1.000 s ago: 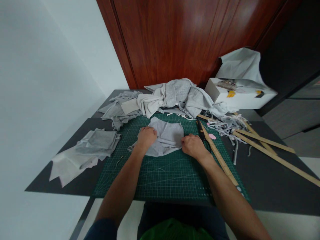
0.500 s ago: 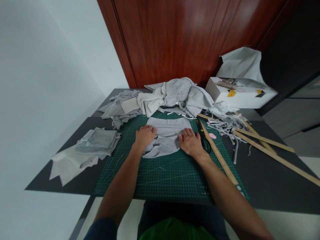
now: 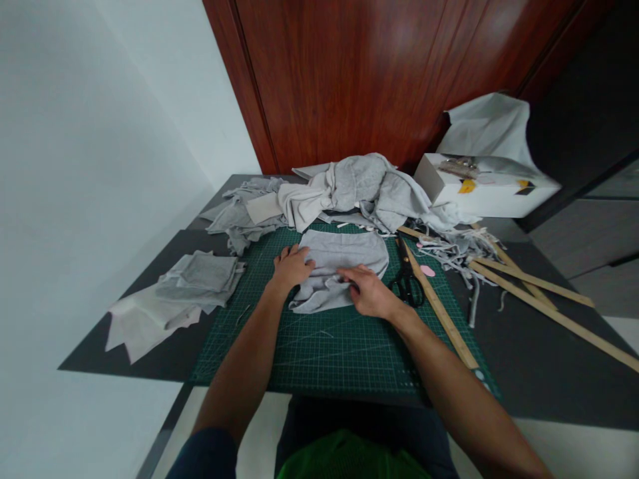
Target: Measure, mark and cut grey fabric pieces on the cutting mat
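A piece of light grey fabric (image 3: 344,256) lies on a green cutting mat (image 3: 344,346) in the middle of the table. My left hand (image 3: 292,266) rests flat on the fabric's left edge, fingers spread. At the fabric's lower middle, my right hand (image 3: 367,289) presses down with its fingers pointing left over a wrinkled fold. Black scissors (image 3: 407,279) lie just right of my right hand, beside a long wooden ruler (image 3: 439,309).
A heap of grey cloth (image 3: 349,189) sits behind the mat. Folded grey pieces (image 3: 194,279) are stacked at the left. A white box (image 3: 486,189) stands at the back right, with fabric strips (image 3: 452,249) and wooden sticks (image 3: 539,299) in front of it.
The upper part of the fabric has been spread flat away from me. My right hand slid from the fabric's right edge leftward to its lower middle. My left hand stayed at the left edge.
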